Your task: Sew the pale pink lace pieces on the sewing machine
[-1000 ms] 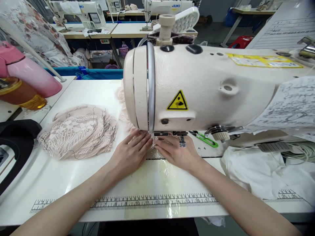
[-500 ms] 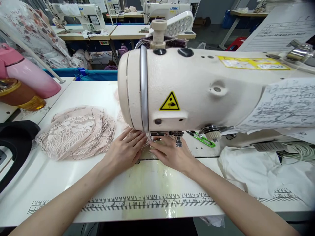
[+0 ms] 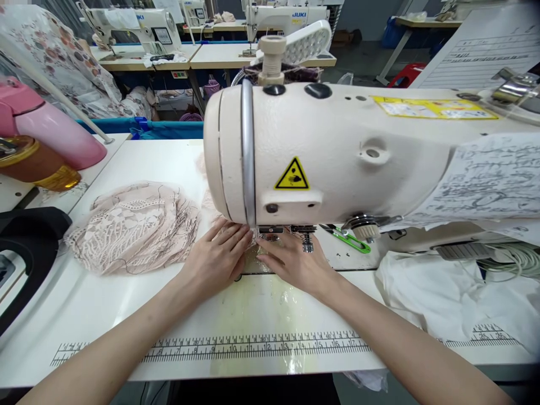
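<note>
Under the head of a cream sewing machine [image 3: 337,152], my left hand [image 3: 219,250] lies flat with its fingers stretched over pale pink lace fabric [image 3: 210,211]. My right hand [image 3: 291,259] rests on the other side of the needle area, its fingers reaching beneath the machine head and partly hidden by it. The fingertips of both hands come close together at the edge of the fabric. Most of that fabric is hidden behind the machine head. A heap of pink lace pieces [image 3: 135,228] with loose dark threads lies left of my left hand.
Green thread snips [image 3: 348,239] lie right of my right hand. White cloth [image 3: 426,287] is bunched further right. A printed ruler [image 3: 253,349] runs along the table's front edge. A pink bottle [image 3: 54,129] and an amber jar [image 3: 40,163] stand at the left.
The view has shifted very slightly. Both hands stay in nearly the same place on the fabric, and the lace heap has not moved.
</note>
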`<state>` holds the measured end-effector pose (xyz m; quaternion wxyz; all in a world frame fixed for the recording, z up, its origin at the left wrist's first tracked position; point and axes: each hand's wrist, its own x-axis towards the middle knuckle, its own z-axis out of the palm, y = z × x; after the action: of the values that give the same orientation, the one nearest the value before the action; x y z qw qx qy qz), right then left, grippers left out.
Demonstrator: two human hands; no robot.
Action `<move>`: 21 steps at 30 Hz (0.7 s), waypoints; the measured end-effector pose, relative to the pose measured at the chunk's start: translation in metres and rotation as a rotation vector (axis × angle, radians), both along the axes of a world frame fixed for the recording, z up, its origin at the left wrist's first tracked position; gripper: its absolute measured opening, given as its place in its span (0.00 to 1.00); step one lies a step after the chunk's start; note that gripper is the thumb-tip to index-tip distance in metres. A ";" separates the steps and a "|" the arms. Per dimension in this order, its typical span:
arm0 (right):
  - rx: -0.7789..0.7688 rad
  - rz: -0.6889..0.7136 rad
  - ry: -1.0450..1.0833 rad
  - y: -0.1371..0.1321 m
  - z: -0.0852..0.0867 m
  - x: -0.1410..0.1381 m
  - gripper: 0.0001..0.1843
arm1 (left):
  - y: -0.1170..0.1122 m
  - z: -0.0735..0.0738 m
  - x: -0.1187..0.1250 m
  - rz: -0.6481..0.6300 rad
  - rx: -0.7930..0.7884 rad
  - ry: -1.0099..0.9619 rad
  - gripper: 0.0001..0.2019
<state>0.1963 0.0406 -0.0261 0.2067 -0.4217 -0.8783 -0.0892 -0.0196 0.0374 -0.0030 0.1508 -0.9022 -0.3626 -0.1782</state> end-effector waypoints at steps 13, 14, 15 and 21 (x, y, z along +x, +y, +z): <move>0.015 -0.016 -0.068 0.000 -0.001 0.000 0.20 | -0.006 -0.002 0.005 0.044 0.015 0.054 0.17; 0.019 -0.013 -0.066 0.000 0.000 0.000 0.20 | -0.006 -0.002 0.005 0.042 0.020 0.057 0.17; 0.028 -0.012 -0.062 0.000 0.000 -0.001 0.19 | -0.006 -0.002 0.005 0.041 0.024 0.060 0.16; 0.085 -0.028 -0.042 0.000 0.001 -0.002 0.18 | -0.005 -0.003 0.006 0.046 0.051 0.075 0.16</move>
<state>0.1940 0.0406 -0.0247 0.2046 -0.4231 -0.8718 -0.1381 -0.0134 0.0320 -0.0058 0.1913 -0.8956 -0.3726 -0.1499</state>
